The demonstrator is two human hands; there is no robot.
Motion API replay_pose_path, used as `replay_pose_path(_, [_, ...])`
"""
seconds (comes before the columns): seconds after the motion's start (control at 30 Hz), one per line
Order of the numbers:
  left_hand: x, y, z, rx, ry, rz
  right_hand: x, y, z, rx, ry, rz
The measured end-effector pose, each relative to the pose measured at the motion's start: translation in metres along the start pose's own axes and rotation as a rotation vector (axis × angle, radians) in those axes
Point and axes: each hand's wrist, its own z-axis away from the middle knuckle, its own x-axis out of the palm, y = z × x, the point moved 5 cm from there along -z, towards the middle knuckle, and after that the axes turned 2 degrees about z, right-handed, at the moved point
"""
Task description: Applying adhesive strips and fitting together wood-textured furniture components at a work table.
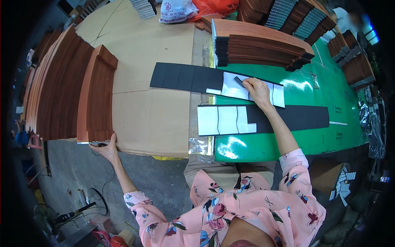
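Observation:
My right hand (258, 91) pinches a small dark rectangular piece (238, 81) over the far black strip (177, 77). White backing panels (230, 87) with dark lines across them cover that strip's right part. A second black strip (302, 117) lies nearer to me, with white panels (227, 119) on its left part. At the left, my left hand (108, 149) closes round the near end of a stack of reddish-brown boards (96, 94), its thumb against the right corner. What its fingertips touch under that end is partly hidden.
Taller brown boards (59, 90) stand farther left. More dark-ended boards (263, 45) are piled behind the strips. Cardboard (152, 119) covers the table's left side, a green sheet (247, 146) its right. White and red bags (177, 10) sit at the back. A box of white scraps (343, 185) stands lower right.

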Motion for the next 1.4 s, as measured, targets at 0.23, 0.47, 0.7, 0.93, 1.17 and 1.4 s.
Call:
replay_pose_path(0.23, [0.007,-0.005,0.002,0.008,-0.001,-0.003,-0.004,0.002,-0.011,0.031,-0.052,0.095])
replay_pose_path(0.47, [-0.003,-0.007,0.0,0.049,0.023,0.076,0.013,0.006,-0.016,-0.008,0.05,0.029])
replay_pose_path(0.7, [0.0,0.009,0.001,0.142,0.039,0.194,0.005,-0.001,-0.006,-0.137,0.198,0.157])
replay_pose_path(0.93, [-0.004,0.003,0.007,0.015,0.082,0.134,0.004,0.002,0.004,-0.237,0.192,0.2])
replay_pose_path(1.17, [-0.003,-0.006,0.01,-0.116,0.07,-0.047,0.001,0.002,0.001,-0.073,0.166,0.062])
replay_pose_path(1.4, [-0.002,-0.004,0.01,-0.105,0.056,-0.075,0.0,-0.004,-0.002,-0.218,0.192,0.108])
